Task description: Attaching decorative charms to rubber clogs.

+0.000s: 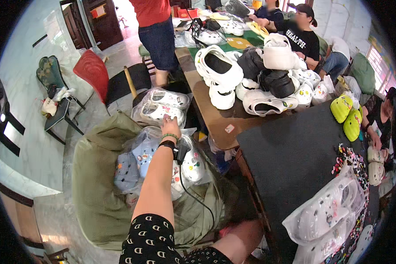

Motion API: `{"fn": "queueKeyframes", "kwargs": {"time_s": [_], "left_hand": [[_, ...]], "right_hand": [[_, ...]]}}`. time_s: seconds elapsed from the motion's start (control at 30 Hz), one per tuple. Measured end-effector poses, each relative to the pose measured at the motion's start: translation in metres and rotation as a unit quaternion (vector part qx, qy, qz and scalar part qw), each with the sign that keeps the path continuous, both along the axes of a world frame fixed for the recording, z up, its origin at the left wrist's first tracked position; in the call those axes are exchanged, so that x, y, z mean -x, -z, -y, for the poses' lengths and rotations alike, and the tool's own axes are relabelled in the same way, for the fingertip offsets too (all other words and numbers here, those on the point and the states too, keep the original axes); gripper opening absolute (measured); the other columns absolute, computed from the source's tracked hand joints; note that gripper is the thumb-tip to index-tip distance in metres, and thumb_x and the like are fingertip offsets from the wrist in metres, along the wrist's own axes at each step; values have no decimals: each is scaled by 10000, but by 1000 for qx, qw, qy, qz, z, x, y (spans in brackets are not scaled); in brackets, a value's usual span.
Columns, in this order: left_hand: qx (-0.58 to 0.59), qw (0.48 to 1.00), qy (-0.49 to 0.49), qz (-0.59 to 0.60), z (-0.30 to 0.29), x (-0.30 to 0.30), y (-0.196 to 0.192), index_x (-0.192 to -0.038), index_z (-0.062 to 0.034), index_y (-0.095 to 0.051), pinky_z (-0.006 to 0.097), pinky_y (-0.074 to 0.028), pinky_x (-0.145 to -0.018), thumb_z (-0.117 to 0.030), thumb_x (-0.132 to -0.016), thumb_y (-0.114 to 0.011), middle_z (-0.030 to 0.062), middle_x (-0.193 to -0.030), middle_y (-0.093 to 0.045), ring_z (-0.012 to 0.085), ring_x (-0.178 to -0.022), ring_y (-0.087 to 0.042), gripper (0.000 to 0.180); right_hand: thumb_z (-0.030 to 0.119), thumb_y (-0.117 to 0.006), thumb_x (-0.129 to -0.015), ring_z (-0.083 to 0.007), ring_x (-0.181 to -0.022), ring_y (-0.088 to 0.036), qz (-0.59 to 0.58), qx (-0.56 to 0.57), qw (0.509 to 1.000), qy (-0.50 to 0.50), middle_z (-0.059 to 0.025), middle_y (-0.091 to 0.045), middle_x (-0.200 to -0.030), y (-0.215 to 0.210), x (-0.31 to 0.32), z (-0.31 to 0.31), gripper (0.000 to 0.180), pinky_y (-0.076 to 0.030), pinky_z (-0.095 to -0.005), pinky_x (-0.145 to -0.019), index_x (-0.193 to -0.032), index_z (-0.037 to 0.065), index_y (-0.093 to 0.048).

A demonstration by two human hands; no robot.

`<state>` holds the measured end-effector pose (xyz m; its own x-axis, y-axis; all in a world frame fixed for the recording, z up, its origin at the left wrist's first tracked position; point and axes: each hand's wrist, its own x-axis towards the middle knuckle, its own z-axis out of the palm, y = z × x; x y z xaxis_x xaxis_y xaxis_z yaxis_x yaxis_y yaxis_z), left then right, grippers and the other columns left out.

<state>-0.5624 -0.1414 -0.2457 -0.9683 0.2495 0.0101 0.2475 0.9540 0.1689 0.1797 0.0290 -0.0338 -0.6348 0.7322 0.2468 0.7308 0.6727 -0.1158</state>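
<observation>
The left hand (171, 126) touches white clogs (155, 111) — bagged.

Bagged clogs (143, 154) lay in the sack (90, 176) at eight o'clock, loose clogs (268, 100) on the table (213, 125) at two, wrapped clogs (322, 214) on the worktop (290, 163) at four.

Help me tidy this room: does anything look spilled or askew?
Small coloured pieces lie strewn loose across the black table at right, as if spilled, though perhaps deliberately spread. White clogs are heaped at odd angles on the brown table, rather than lined up. No damage stands out.
</observation>
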Motion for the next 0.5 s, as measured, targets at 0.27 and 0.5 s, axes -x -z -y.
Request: {"fn": "queueKeyframes", "kwargs": {"time_s": [0.27,0.5], "left_hand": [[61,997,-33,29,-19,35,20,-1503,-372,-279,599,-250,-1122,-269,-861,-665,72,-1625,-85,410,-1471,-93,757],[155,980,-61,113,-54,51,40,-1471,-565,-150,716,-199,-1082,-237,-848,-672,46,-1589,256,505,-1443,33,877]], "right_hand": [[108,-618,-801,-471,-1060,-492,20,33,999,17,-283,-548,-1156,-3,-2,-13,478,-372,-512,-934,-1245,-39,-520],[130,-634,-799,-471,-1085,-483,42,45,997,45,-280,-543,-1183,1,-3,-11,509,-366,-519,-945,-1266,-32,-510]]}}
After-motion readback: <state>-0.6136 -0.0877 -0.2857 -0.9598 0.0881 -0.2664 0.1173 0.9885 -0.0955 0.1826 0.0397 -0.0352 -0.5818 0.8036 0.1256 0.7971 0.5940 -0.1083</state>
